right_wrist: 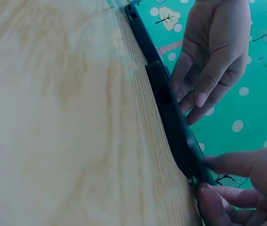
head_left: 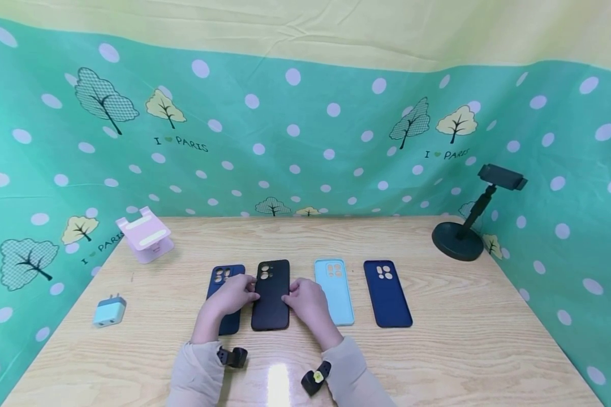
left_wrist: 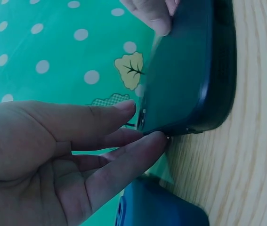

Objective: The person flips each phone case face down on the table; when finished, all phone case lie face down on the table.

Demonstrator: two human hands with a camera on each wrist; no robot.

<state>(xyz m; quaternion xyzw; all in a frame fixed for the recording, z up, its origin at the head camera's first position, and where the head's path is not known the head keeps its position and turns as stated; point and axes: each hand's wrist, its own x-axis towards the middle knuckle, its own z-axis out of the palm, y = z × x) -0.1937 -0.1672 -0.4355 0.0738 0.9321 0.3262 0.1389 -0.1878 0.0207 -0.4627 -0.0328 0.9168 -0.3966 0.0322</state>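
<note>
holding black phone case on table | left grip fingertips on its edge | right grip likewise, fingers nearly straight

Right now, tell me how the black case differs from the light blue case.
The black case is dark, the light blue case pale. The left hand and right hand touch the black case's sides; no hand holds the light blue case, though the right hand lies close beside it. The black case's camera cutout reads dark, the light blue one's pale. Both lie lengthwise on the table, cutouts at the far end.
</note>
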